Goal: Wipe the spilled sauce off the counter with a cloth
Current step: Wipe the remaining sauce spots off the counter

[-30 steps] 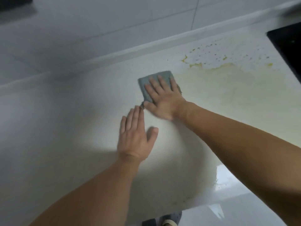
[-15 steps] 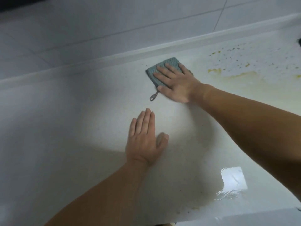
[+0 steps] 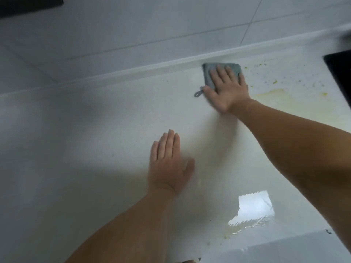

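A grey-blue cloth [image 3: 209,74] with a small hanging loop lies flat on the white counter [image 3: 95,149], close to the back ledge. My right hand [image 3: 228,90] presses flat on the cloth, fingers spread toward the wall. Yellow sauce [image 3: 273,93] is smeared and speckled on the counter just right of the cloth. My left hand [image 3: 169,164] rests palm down on the counter nearer to me, holding nothing, fingers together.
A white tiled wall [image 3: 152,25] rises behind the raised back ledge [image 3: 133,73]. A black cooktop edge [image 3: 340,73] sits at the far right. A wet glossy patch [image 3: 254,209] lies near the counter's front edge.
My right hand has slid the cloth away from me toward the back ledge and nearer the sauce specks. My left hand has stayed flat in about the same place.
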### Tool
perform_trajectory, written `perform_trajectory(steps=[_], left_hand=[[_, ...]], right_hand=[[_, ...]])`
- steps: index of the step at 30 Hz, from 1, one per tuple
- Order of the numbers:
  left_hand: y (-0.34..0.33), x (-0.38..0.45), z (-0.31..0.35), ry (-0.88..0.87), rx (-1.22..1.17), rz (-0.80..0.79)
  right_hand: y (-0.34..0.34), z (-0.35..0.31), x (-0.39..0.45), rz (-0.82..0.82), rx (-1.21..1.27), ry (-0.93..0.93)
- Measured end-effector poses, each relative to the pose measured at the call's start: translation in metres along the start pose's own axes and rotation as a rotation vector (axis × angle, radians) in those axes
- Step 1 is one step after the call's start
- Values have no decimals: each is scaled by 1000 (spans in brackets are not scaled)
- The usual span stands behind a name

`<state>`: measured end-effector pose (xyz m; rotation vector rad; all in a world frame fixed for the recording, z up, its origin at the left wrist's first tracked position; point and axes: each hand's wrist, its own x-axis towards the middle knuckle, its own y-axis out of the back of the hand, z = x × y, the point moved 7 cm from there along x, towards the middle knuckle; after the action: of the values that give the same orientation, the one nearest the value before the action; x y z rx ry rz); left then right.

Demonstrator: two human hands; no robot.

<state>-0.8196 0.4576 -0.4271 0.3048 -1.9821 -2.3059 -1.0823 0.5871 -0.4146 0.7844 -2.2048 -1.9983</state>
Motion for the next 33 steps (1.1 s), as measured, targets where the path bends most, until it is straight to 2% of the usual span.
perform_trajectory(steps=[2, 4, 5, 7, 9, 11, 12, 14, 18, 20, 22, 24, 27, 29, 30, 31, 33], left_hand=[[1, -1, 0, -13, 5, 10], [1, -1, 0, -15, 2, -6], [2, 0, 1, -16, 4, -3], [3, -1, 0, -13, 12, -4], [2, -1, 0, -9, 13, -25], [2, 0, 0, -7, 11, -29], [1, 0, 1, -10, 10, -36], [1, -2, -1, -14, 8, -22], [1, -2, -2, -22, -6, 18], [1, -2, -1, -19, -8, 33], [1, -1, -1, -18, -20, 62], [2, -3, 0, -12, -41, 89], [1, -3, 1, 6, -51, 83], [1, -3, -1, 14, -56, 71], [0, -2, 0, 19, -57, 72], [0, -3, -2, 22, -56, 68], [-1, -4, 0, 19, -45, 71]], right_hand=[[7, 31, 6, 33, 56, -285], [7, 12, 6, -10, 113, -380], [5, -13, 6, -30, 136, -354], [-6, -79, 0, -80, 101, -147], [-18, -147, -11, -165, 39, 182], [-26, -179, -20, -269, 12, 438], [-26, -178, -19, -288, 15, 500], [-18, -151, -8, -246, 12, 467], [5, -10, 0, -47, 11, 31], [11, 54, -8, -23, 72, -184], [8, 72, -12, -41, 92, -313], [0, 43, -21, -73, 50, -264], [-25, -30, -52, -143, -49, 178], [-33, -38, -74, -201, -100, 444], [-26, -22, -75, -198, -112, 483], [-17, 1, -68, -173, -113, 440], [2, 66, -51, -91, -83, 174]])
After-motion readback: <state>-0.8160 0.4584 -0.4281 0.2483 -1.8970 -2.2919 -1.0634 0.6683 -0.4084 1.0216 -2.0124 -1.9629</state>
